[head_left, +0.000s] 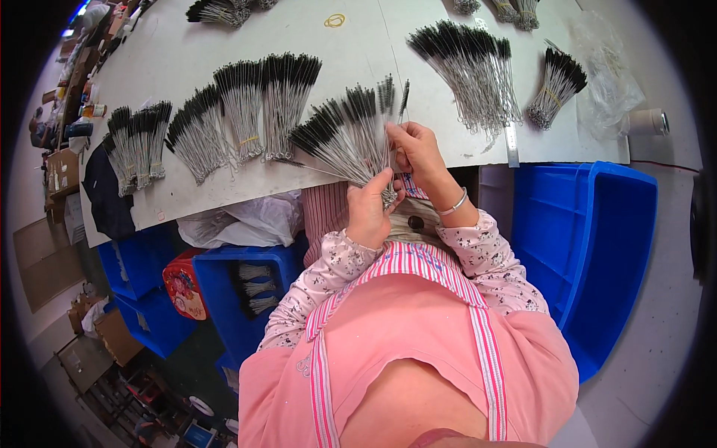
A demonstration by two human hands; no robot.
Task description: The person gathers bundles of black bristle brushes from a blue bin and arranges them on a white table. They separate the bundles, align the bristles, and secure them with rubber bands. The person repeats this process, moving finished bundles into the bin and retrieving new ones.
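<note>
A fanned bundle of thin wire cleaning brushes (347, 134), with black bristle heads and looped wire ends, is gripped near its loops by my left hand (370, 209). My right hand (418, 153) has its thumb and fingers closed on brush stems at the bundle's right side. A few heads there stand apart from the rest and look blurred. To the left on the table lie more brush bundles (243, 112), some tied with yellow bands. A large loose pile of brushes (470, 75) is spread beyond my right hand.
The pale table (358, 45) carries yellow bands (334, 21), a metal ruler (512, 145), a banded bundle (556, 88) and clear plastic bags (609, 75). Blue bins stand below its edge at right (597, 254) and left (216, 299). A white bag (254, 220) lies above the left bin.
</note>
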